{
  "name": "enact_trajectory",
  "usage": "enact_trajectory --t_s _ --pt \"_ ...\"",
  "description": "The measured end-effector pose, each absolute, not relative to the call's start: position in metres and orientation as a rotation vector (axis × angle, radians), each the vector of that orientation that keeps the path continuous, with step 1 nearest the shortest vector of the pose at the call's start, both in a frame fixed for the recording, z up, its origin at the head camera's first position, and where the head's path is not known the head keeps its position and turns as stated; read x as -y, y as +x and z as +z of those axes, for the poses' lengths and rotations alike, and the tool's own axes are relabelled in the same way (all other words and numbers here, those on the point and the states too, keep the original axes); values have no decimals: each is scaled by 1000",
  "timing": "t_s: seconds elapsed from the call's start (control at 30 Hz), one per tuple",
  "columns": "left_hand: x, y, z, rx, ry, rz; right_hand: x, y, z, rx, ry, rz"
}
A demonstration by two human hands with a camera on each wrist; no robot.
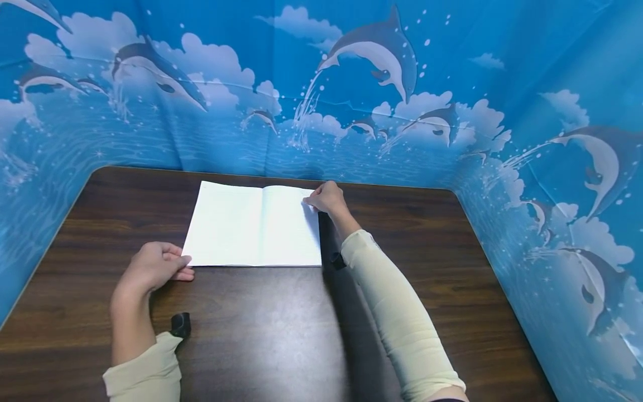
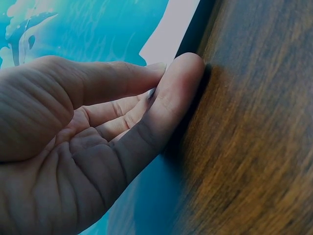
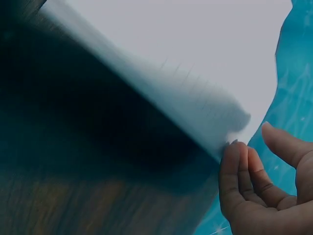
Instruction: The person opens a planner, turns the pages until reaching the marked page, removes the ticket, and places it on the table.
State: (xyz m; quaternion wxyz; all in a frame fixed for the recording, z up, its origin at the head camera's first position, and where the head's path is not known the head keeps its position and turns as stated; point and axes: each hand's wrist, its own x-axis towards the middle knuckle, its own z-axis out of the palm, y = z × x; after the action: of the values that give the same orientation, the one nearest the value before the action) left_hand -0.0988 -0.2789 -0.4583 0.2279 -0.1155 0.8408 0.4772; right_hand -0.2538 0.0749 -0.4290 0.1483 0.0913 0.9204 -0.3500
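An open notebook (image 1: 226, 223) with white pages lies near the far side of the dark wooden table, its fold running down the middle. My left hand (image 1: 154, 267) pinches the notebook's near left corner, thumb on top and fingers beneath. At the far right corner is my right hand (image 1: 327, 198). In the right wrist view, the fingertips (image 3: 234, 156) touch the page corner while the thumb (image 3: 283, 142) stands apart from them. That hand casts a shadow over the page.
The brown wood-grain table (image 1: 427, 268) has rounded far corners. A blue curtain (image 1: 321, 134) printed with dolphins and clouds hangs along the back and sides. Both forearms wear pale sleeves (image 1: 402, 312), with a small black device (image 1: 181, 325) near the left wrist.
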Motion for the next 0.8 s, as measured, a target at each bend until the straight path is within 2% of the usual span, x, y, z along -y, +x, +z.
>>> enact_trajectory --t_s 0.37,0.8 --pt "277 -99 -458 -2298 -335 1333 -81 -254 -448 -2661 448 -940" --pt "277 -101 -456 -2323 -345 1278 -80 -255 -452 -2709 494 -963"
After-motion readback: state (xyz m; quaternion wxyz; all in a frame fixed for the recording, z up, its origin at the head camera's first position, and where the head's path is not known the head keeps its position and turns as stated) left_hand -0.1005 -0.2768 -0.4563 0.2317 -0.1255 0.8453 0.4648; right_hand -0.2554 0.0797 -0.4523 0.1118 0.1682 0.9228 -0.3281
